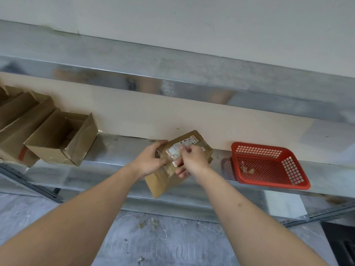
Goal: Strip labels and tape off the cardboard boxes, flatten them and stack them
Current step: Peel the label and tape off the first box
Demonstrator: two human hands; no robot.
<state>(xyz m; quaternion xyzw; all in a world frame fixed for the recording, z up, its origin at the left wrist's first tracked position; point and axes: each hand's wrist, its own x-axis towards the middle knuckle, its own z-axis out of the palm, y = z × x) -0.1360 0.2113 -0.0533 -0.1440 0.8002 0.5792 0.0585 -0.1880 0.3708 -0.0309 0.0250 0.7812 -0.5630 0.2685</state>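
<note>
Steadying a small sealed cardboard box (178, 162) by its left end, the left hand (151, 160) curls around it. The right hand (192, 160) pinches clear tape (175, 153) directly beneath its fingertips, over the shipping label (172, 150); the box's long axis runs toward the wall.

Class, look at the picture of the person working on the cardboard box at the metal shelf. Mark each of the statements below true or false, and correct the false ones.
1. The left hand grips the taped box. True.
2. The red basket sits left of that box. False: it sits to its right.
3. The right hand pinches at the label on the box. True.
4. The open boxes on the left are flattened. False: they stand open, unflattened.
5. The basket holds a whole box. False: only small scraps.
</note>
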